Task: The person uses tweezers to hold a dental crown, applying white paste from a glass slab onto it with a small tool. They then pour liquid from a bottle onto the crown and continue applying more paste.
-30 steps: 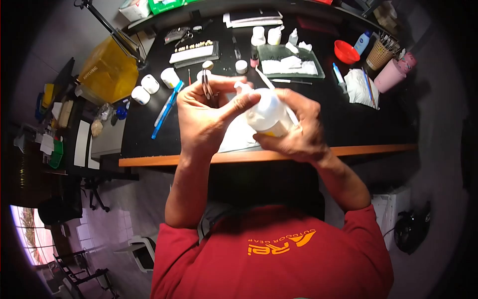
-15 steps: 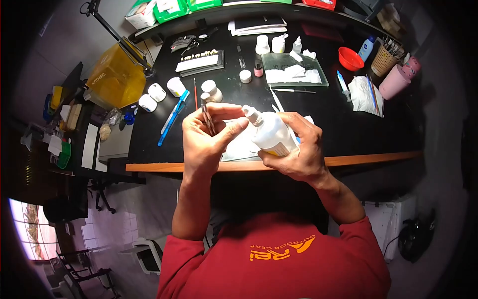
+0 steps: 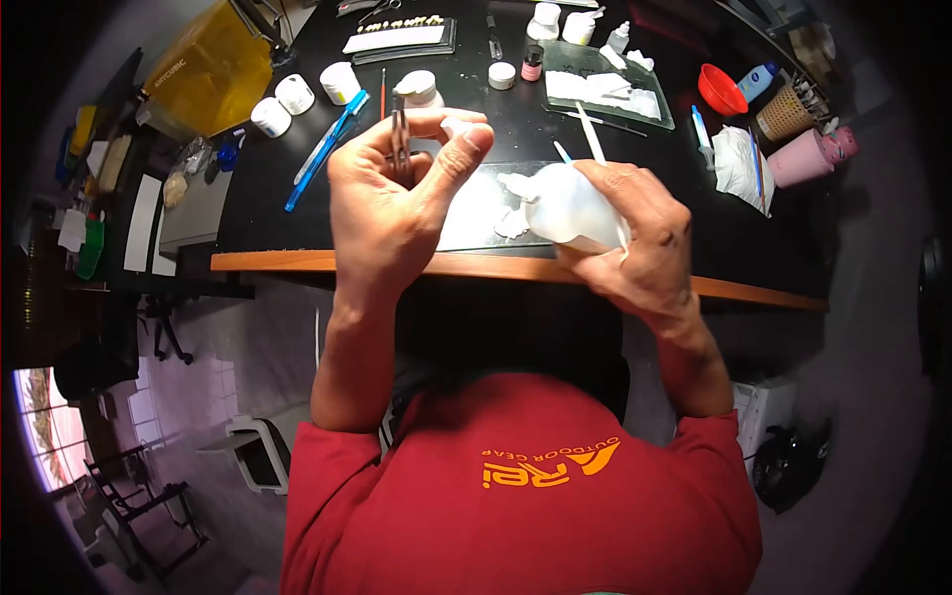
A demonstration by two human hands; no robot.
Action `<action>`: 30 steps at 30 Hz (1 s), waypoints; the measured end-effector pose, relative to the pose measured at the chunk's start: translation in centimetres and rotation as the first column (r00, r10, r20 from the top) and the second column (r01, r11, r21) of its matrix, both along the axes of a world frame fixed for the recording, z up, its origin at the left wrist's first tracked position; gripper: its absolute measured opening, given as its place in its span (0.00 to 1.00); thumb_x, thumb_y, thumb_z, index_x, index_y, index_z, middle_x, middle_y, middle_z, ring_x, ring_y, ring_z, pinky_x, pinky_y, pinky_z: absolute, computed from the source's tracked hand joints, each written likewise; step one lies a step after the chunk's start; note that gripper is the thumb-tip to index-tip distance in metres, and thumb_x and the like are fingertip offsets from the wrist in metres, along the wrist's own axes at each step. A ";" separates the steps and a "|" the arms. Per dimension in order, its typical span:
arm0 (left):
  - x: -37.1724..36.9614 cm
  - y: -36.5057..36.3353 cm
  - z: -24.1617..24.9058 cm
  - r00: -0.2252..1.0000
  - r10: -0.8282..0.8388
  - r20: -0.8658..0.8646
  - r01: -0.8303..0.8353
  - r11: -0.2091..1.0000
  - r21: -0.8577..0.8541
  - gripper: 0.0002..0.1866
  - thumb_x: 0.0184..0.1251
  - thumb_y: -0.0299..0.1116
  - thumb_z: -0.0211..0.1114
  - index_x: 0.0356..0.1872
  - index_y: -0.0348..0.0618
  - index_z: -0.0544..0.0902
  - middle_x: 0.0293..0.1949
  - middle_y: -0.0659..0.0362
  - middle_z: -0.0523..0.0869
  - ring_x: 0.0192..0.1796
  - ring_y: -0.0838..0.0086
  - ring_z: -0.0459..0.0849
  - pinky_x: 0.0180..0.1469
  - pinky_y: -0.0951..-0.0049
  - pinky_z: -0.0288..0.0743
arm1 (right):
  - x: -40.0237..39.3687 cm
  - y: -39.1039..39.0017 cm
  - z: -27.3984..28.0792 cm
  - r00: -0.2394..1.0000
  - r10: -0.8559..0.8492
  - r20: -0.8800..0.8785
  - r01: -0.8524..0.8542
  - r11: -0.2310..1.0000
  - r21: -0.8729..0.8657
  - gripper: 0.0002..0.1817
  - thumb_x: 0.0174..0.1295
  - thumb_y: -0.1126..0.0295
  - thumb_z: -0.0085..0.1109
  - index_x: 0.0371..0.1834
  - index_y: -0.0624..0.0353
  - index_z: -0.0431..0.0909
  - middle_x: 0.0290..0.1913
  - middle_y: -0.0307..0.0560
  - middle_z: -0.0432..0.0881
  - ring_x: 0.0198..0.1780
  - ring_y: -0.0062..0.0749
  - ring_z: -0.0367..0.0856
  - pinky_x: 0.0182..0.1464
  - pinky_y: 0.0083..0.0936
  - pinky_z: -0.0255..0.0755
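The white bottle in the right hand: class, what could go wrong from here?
1. The white bottle is tilted in the right hand, its nozzle toward the left; if that is open, which I cannot tell, a squeeze might drip onto the white sheet.
2. The left hand pinches a small white piece while also holding a dark tool, so either might slip and fall.
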State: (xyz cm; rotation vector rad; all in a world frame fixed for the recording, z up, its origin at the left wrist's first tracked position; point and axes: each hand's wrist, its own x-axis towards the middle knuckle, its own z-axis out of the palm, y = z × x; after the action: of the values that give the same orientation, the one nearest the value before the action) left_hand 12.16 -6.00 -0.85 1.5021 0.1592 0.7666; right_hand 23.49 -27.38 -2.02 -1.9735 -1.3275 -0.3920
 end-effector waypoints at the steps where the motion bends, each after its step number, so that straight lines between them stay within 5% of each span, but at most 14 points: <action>1: -0.7 0.4 0.0 1.000 0.009 -0.026 -0.009 1.000 0.010 0.11 0.77 0.33 0.79 0.49 0.35 0.93 0.23 0.76 0.79 0.22 0.96 0.62 0.24 0.82 0.47 | 0.1 -0.5 0.9 0.997 -0.048 0.058 0.054 0.994 -0.099 0.34 0.40 0.71 0.74 0.59 0.59 0.87 0.52 0.51 0.91 0.50 0.49 0.88 0.56 0.41 0.80; 6: -4.0 1.5 -1.0 0.988 0.030 -0.154 -0.026 0.999 0.027 0.13 0.75 0.32 0.80 0.52 0.34 0.93 0.21 0.78 0.75 0.21 0.96 0.60 0.25 0.81 0.46 | 1.4 -1.0 2.0 0.926 -0.023 0.376 0.169 0.917 -0.361 0.29 0.45 0.75 0.75 0.56 0.53 0.87 0.51 0.38 0.89 0.52 0.38 0.85 0.54 0.37 0.75; 9: -5.8 1.7 -1.4 0.963 0.038 -0.265 -0.033 0.999 0.024 0.14 0.74 0.33 0.81 0.52 0.34 0.93 0.39 0.65 0.92 0.36 0.89 0.82 0.42 0.85 0.71 | 2.3 -0.2 1.9 0.861 0.062 0.505 0.187 0.885 -0.427 0.20 0.54 0.74 0.71 0.52 0.52 0.88 0.43 0.35 0.87 0.49 0.35 0.84 0.54 0.36 0.74; 10: -6.1 1.6 -2.0 0.965 0.034 -0.259 -0.033 0.999 0.010 0.14 0.73 0.33 0.81 0.52 0.34 0.93 0.39 0.65 0.92 0.36 0.89 0.82 0.42 0.85 0.71 | 2.5 0.1 1.8 0.846 0.086 0.526 0.178 0.884 -0.432 0.18 0.56 0.73 0.70 0.52 0.52 0.88 0.42 0.35 0.86 0.48 0.35 0.84 0.53 0.35 0.74; 13: -6.6 1.4 -2.5 0.965 0.031 -0.259 -0.041 0.999 -0.033 0.13 0.73 0.31 0.81 0.52 0.34 0.93 0.34 0.69 0.87 0.32 0.91 0.76 0.37 0.84 0.64 | 2.3 1.1 1.9 0.821 0.143 0.553 0.163 0.869 -0.466 0.13 0.61 0.70 0.67 0.49 0.53 0.88 0.40 0.36 0.86 0.47 0.33 0.84 0.52 0.34 0.74; 15: -6.6 1.2 -3.0 0.976 0.030 -0.215 -0.045 0.997 -0.064 0.12 0.74 0.28 0.80 0.52 0.34 0.93 0.24 0.75 0.78 0.23 0.96 0.61 0.27 0.83 0.49 | 2.2 1.6 2.1 0.803 0.174 0.570 0.163 0.856 -0.491 0.11 0.62 0.69 0.66 0.48 0.53 0.88 0.39 0.36 0.85 0.47 0.31 0.84 0.52 0.33 0.74; 30: -7.0 1.8 -4.5 0.978 0.012 -0.210 -0.034 0.994 -0.101 0.10 0.73 0.29 0.81 0.49 0.37 0.94 0.25 0.77 0.77 0.23 0.96 0.61 0.26 0.83 0.48 | 1.9 2.3 1.9 0.790 0.211 0.576 0.148 0.846 -0.513 0.12 0.62 0.69 0.68 0.49 0.52 0.88 0.39 0.34 0.84 0.47 0.30 0.83 0.52 0.32 0.73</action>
State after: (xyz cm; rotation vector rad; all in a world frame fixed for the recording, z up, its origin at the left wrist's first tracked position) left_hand 5.17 -4.17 -5.35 1.4812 0.3703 0.6073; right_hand 25.42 -25.07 -0.07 -2.3810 -2.0695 -0.7674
